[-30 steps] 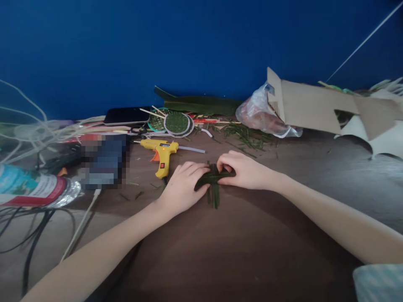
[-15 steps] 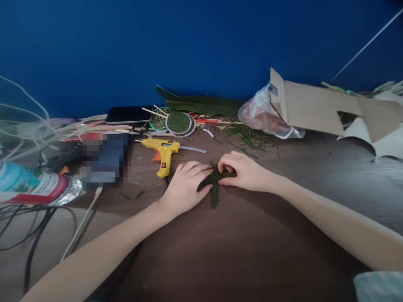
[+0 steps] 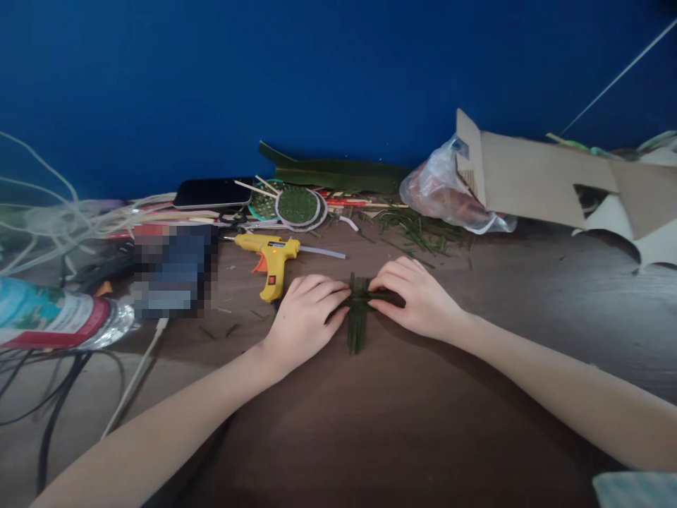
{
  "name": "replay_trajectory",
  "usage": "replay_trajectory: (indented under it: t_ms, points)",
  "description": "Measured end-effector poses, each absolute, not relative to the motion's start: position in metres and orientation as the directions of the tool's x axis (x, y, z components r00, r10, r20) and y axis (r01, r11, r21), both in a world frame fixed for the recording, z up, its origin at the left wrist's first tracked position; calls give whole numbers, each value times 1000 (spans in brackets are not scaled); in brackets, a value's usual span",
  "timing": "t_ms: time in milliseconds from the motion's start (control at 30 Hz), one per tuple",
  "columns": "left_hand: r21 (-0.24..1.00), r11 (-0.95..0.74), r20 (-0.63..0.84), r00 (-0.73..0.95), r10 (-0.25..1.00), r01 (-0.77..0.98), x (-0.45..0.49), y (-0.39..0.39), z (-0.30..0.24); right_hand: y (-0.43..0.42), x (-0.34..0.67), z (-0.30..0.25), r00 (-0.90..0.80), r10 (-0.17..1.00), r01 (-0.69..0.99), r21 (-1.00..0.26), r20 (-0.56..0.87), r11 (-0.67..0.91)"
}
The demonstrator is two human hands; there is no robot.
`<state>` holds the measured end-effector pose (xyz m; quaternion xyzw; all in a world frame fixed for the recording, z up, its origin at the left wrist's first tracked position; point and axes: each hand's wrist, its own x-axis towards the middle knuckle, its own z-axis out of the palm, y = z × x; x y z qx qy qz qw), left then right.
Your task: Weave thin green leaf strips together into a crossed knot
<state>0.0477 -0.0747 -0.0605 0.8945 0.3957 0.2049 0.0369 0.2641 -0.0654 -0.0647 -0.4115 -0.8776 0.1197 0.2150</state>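
A small bundle of dark green leaf strips (image 3: 357, 331) lies crosswise on the brown table, several strips running toward me and others going sideways between my hands. My left hand (image 3: 307, 317) pinches the crossing strips at their left side, thumb and fingertips close together. From the right, my right hand (image 3: 415, 296) pinches the strips at the crossing, its thumb below and its fingers above. A yellow glue gun (image 3: 272, 257) lies on its side just beyond my left hand, a glue stick protruding from its back. The fingers partly hide the sideways strips.
Behind the glue gun lie round green woven pieces (image 3: 300, 207), a black phone (image 3: 212, 192) and a long leaf (image 3: 338, 175). Cut leaf scraps (image 3: 420, 229) are scattered nearby. A plastic bag (image 3: 441, 183) and cardboard (image 3: 544, 173) stand right; a bottle (image 3: 58, 314) and cables (image 3: 58, 402) lie left.
My right hand has shifted slightly right, its fingers straighter, and more of the leaf strips' crossing shows. My left hand has moved slightly left. The view has shifted a little.
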Motion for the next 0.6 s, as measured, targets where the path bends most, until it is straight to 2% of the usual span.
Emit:
replay_trajectory:
  t_ms: [200,300,433,600]
  points:
    - [229,-705,340,623,704,671,48,-76,-61,-65,264,-66,-600,749,644,-387,280,660]
    - [189,-731,361,646,673,656,49,-77,-61,-65,264,-66,-599,745,641,-382,292,666]
    - [120,-746,393,659,642,655,49,-78,-61,-66,265,-67,-602,710,583,-408,364,703]
    - [121,-748,402,657,638,653,50,-78,-61,-67,267,-68,-642,636,492,-405,428,770]
